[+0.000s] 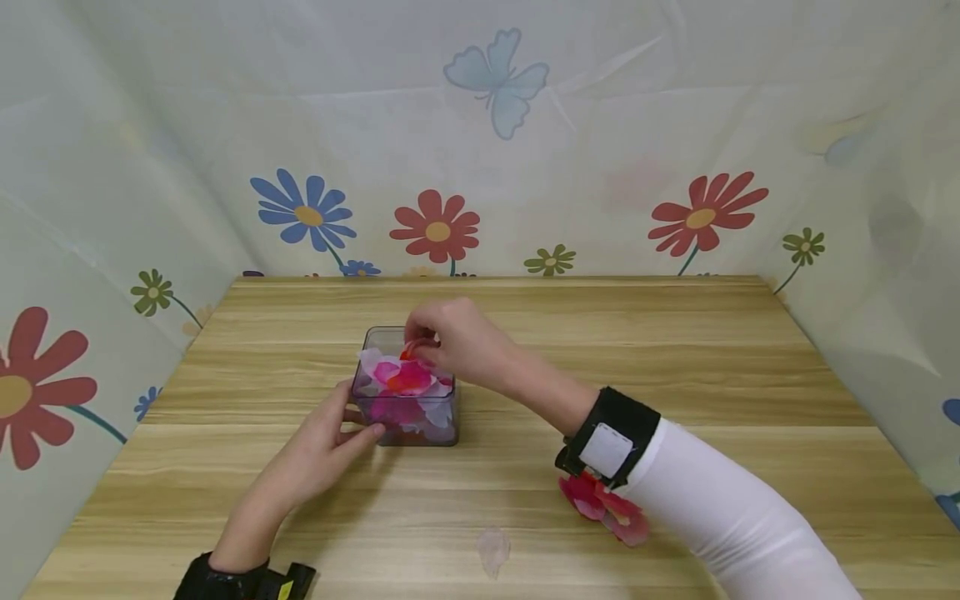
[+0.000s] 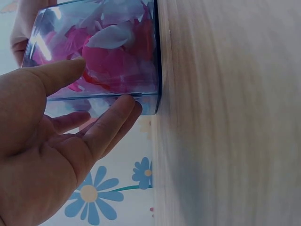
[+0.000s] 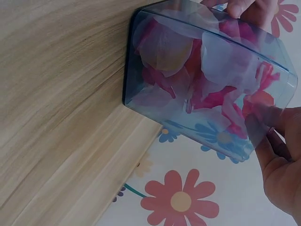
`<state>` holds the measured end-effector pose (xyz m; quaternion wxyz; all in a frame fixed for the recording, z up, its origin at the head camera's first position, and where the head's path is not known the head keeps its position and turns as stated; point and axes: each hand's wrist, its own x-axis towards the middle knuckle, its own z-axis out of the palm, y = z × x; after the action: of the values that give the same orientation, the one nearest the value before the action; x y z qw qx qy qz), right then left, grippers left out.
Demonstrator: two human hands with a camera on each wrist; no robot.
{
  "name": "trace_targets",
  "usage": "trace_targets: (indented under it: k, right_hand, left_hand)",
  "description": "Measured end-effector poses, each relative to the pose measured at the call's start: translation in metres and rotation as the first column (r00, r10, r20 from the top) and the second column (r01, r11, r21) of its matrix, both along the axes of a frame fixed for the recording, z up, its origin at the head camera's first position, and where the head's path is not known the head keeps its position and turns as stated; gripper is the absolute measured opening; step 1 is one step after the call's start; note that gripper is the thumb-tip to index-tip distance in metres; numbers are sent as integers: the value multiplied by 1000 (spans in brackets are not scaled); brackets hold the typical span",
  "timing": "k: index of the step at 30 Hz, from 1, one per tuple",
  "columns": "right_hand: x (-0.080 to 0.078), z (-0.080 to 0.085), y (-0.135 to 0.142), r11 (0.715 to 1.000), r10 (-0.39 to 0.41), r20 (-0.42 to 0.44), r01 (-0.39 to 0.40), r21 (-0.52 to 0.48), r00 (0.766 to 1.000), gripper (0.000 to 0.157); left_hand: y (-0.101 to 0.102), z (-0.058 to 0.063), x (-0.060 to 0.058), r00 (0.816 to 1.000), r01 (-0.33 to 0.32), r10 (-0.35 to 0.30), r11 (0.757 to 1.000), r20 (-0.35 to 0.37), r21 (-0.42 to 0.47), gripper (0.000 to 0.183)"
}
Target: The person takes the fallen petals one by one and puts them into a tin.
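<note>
A clear, bluish-tinted plastic box (image 1: 416, 425) stands on the table, holding a heap of pink, red and white artificial petals (image 1: 411, 379). My left hand (image 1: 326, 446) grips its near left corner, the thumb on the front wall and the fingers along the left side. From the right, my right hand (image 1: 461, 342) reaches over the rim, thumb and forefinger pinching a red petal (image 1: 408, 351) at the top of the heap. The right wrist view shows those fingertips partly behind the see-through wall, close to a red-orange petal (image 3: 259, 100).
Pink and red petals (image 1: 618, 518) lie in a cluster on the wooden table (image 1: 712, 350), partly beneath my right wrist strap. One pale, nearly see-through petal (image 1: 493, 550) lies by the front edge. A flower-printed cloth (image 1: 600, 167) hangs behind the table and at its sides.
</note>
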<state>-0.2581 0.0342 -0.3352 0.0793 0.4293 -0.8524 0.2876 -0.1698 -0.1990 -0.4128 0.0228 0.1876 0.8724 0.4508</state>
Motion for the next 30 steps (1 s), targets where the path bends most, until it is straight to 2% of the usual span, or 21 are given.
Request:
trace_targets:
  k: [13, 19, 26, 30]
  right_hand:
    - [2, -3, 0, 999, 7, 10, -7, 46, 1000, 20]
    - [4, 1, 4, 1000, 6, -23, -6, -6, 1000, 30]
    - [6, 8, 16, 997, 2, -108, -11, -75, 994, 33]
    - [7, 13, 27, 993, -17, -97, 5, -115, 995, 37]
  left_hand:
    - [0, 0, -1, 1000, 15, -15, 1000, -5, 14, 51]
    - [0, 0, -1, 1000, 12, -12, 1000, -11, 3, 51]
    - [-1, -1, -1, 1000, 10, -10, 1000, -23, -5, 53]
    - [-1, -3, -1, 1000, 6, -6, 1000, -23, -21, 54]
